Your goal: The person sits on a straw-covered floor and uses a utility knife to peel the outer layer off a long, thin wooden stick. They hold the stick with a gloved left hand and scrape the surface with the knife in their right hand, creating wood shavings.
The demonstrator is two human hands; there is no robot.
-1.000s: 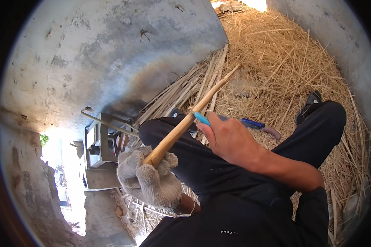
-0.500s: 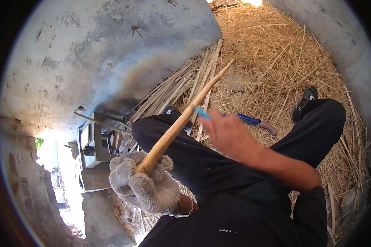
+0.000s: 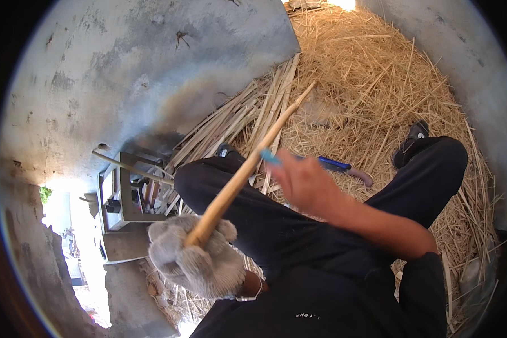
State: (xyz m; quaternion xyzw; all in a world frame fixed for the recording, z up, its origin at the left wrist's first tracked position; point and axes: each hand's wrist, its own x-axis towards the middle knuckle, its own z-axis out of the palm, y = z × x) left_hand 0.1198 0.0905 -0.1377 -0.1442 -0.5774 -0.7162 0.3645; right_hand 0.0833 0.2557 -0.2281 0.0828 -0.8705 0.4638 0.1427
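My left hand [image 3: 197,260], in a grey-white knitted glove, is closed around the thick lower end of a peeled wooden stick [image 3: 236,183]. The stick slants up and away to the right, thinning to a slightly crooked tip over the straw. My bare right hand [image 3: 310,183] is closed on a small light-blue piece [image 3: 270,157], held against or just beside the stick's middle. Motion blurs this hand, and most of the piece is hidden in the fingers, so its kind cannot be made out. Beyond the right hand lies a blue tool with a curved brownish handle [image 3: 361,177].
Loose straw [image 3: 372,73] covers the floor ahead. Long split wooden strips [image 3: 239,124] lie against the concrete wall [image 3: 124,73] at left. My bent legs in dark trousers [image 3: 428,169] frame the work. A box-like metal stand [image 3: 124,191] is beside my left knee.
The whole view has shifted slightly. My left hand keeps its hold on the stick, and my right hand with the blue piece stays near the stick's middle.
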